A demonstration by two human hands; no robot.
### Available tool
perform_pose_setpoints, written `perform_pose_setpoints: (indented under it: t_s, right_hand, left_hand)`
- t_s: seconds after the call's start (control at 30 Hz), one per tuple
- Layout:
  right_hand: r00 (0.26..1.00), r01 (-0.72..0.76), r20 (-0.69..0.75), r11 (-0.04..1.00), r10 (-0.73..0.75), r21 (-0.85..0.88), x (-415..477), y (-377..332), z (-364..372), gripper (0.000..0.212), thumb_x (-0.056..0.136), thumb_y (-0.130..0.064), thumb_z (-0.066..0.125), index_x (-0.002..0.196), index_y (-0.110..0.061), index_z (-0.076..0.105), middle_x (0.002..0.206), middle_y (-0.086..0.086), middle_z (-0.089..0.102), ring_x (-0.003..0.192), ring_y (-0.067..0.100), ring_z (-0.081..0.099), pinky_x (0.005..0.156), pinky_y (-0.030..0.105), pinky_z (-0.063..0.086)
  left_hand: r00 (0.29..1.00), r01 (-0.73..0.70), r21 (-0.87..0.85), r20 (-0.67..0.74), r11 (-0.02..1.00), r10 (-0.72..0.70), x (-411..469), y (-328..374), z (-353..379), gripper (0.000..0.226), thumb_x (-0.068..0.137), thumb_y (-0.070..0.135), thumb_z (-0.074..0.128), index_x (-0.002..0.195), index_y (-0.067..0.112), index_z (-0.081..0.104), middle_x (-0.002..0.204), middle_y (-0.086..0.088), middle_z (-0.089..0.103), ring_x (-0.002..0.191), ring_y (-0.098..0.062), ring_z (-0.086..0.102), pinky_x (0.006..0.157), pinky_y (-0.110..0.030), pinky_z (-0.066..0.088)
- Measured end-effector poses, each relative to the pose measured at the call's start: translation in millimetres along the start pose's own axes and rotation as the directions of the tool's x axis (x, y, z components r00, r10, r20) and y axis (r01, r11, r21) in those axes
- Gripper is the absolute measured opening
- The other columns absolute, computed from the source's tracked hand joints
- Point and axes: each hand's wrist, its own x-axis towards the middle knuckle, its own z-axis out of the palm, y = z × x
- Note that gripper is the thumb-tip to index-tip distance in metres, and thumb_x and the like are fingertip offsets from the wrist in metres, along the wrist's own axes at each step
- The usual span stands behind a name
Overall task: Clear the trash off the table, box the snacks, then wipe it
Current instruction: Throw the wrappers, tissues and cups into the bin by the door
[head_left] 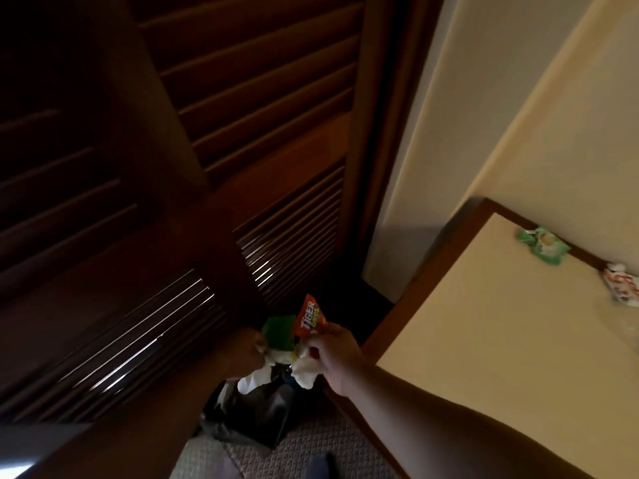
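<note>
Holding: both hands are over a dark bin on the floor, each full of trash
Right hand (333, 354): its grip is clamped on an orange wrapper (310, 318) printed "TIGER", which sticks up above the fingers, and on a crumpled white tissue (306, 369) that hangs below the palm
Left hand (246, 350): in deep shadow, its grip closed on a green wrapper (278, 335) and more crumpled white paper (257, 376) that trails down toward the bin
Hands to each other: near, the two bundles of trash almost touching between them
Bin (252, 414): dark, lined with a dark plastic bag, standing on patterned carpet (311, 447) just beside the corner of the counter and against the louvred door
Counter (501, 357): pale top with a brown wooden edge, at the right of the view, set against a cream wall (518, 115)
Trash left on the counter: a crumpled green packet (543, 244) lies at the back edge against the wall; a crumpled white and red wrapper (620, 283) lies further right along the same edge, partly cut off by the frame
Louvred door (224, 133): dark brown wood with slats, filling the left and centre of the view, the lower slats catching some light
Snack box and wiping cloth: cannot tell where they are
Lower left corner: a pale, blurred shape that cannot be made out
</note>
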Motion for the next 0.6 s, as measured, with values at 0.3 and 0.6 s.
perform_pose_setpoints:
  t_s: [0.3, 0.6]
  right_hand:
    - [0.989, -0.125, -0.108, 0.970, 0.104, -0.210, 50, 92, 59, 0.025, 0.083, -0.020, 0.081, 0.103, -0.012, 0.069, 0.079, 0.006, 0.072, 0.066, 0.017, 0.067, 0.056, 0.029, 0.053]
    - [0.993, -0.110, -0.089, 0.871, 0.076, -0.478, 56, 98, 75, 0.059, 0.080, -0.041, 0.085, 0.126, -0.014, 0.060, 0.116, 0.000, 0.068, 0.114, 0.023, 0.066, 0.102, 0.035, 0.053]
  left_hand:
    - [0.992, 0.107, -0.042, 0.074, 0.993, -0.104, 10, -85, 64, 0.020, 0.085, 0.009, 0.064, 0.100, 0.022, 0.063, 0.092, 0.000, 0.060, 0.086, -0.016, 0.059, 0.078, -0.028, 0.051]
    - [0.983, 0.142, -0.250, -0.081, 0.958, -0.167, 22, -90, 59, 0.020, 0.083, 0.014, 0.061, 0.086, 0.032, 0.070, 0.100, -0.002, 0.073, 0.099, -0.026, 0.069, 0.090, -0.042, 0.055]
